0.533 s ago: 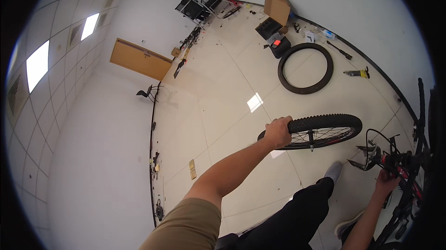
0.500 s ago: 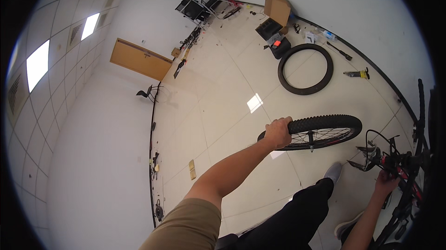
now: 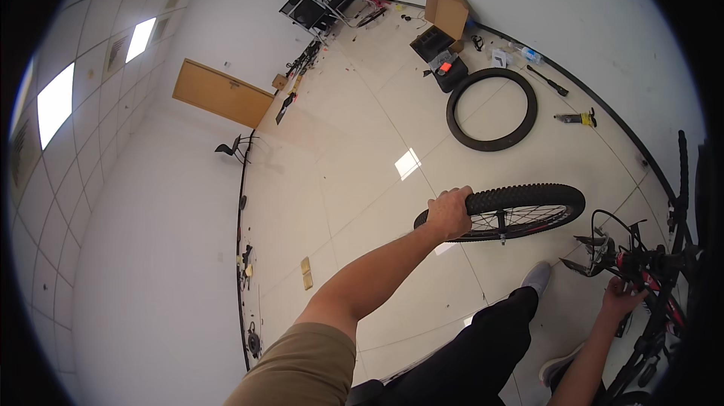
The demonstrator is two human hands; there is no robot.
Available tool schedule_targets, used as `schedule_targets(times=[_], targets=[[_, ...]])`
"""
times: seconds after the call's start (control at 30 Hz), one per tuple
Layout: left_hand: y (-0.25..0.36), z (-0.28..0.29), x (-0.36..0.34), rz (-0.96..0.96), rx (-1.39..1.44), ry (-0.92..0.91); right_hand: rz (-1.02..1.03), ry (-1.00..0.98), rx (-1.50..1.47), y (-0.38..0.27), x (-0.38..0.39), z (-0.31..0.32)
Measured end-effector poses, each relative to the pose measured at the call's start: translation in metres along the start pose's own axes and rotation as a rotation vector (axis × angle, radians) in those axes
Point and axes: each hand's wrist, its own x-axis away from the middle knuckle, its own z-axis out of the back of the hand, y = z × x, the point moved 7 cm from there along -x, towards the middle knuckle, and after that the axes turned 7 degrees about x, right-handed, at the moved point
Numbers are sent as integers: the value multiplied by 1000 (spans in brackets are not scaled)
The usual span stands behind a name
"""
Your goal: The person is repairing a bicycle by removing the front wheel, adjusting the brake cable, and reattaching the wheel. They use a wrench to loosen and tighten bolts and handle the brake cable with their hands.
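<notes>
My left hand (image 3: 449,214) is closed round the knobbly black tyre of a bicycle wheel (image 3: 528,196), holding it off the floor in front of me. The wheel's spokes and its hub with the axle end sticking out show below the tyre. At the lower right stands a black and red bicycle (image 3: 654,279), partly cut off by the rim of the picture. My right hand (image 3: 623,297) grips the bicycle frame near its front end, just below the cables and the black brake parts; some of its fingers are hidden.
A loose black tyre (image 3: 453,121) lies flat on the tiled floor. Behind it are an opened black tool case (image 3: 451,74) and a cardboard box (image 3: 446,14). A pump-like tool (image 3: 577,118) and a dark bar (image 3: 548,80) lie along the right wall. Folding chairs (image 3: 308,12) stand far back.
The whole view has shifted slightly, with the room sliding a little to the left. Both hands keep their holds on the wheel and the bicycle frame.
</notes>
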Motion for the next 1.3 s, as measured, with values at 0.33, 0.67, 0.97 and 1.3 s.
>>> schedule_targets(times=[0.33, 0.67, 0.97, 1.3], targets=[[1, 0, 1, -2, 9, 12, -48, 30, -44, 9, -4, 14], [5, 3, 2, 31, 6, -9, -402, -45, -50, 98, 20, 31], [11, 8, -2, 29, 3, -7, -289, 16, 119, 93, 47, 28], [14, 6, 3, 44, -22, -35, -336, -114, 271, 101, 91, 24]])
